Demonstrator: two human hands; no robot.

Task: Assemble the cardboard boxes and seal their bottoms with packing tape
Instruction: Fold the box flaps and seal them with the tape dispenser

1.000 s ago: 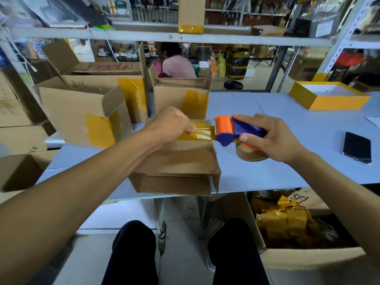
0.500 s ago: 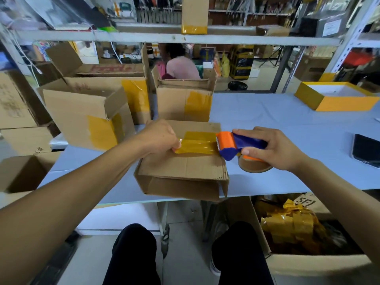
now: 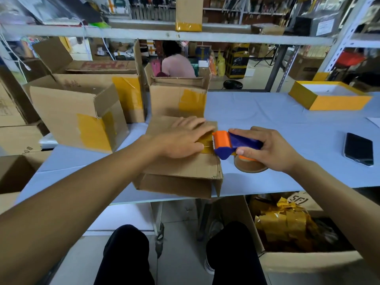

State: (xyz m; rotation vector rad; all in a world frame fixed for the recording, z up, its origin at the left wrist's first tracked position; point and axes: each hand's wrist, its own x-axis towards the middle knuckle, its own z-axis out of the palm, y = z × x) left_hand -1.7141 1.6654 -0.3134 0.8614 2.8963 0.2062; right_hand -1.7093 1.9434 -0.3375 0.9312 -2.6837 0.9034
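Two hands at work on one cardboard box (image 3: 185, 169) lying bottom-up near the counter (image 3: 267, 120) edge: left hand (image 3: 181, 138) spread flat to hold yellow tape (image 3: 206, 141) down, right hand (image 3: 267, 150) curled around tape dispenser (image 3: 230, 144) at the box's side, probably to cut.

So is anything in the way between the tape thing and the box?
Nothing visible is. The right hand grips the tape dispenser right at the edge of the cardboard box. The left hand lies flat on the yellow tape beside the cutter, pressing it down.
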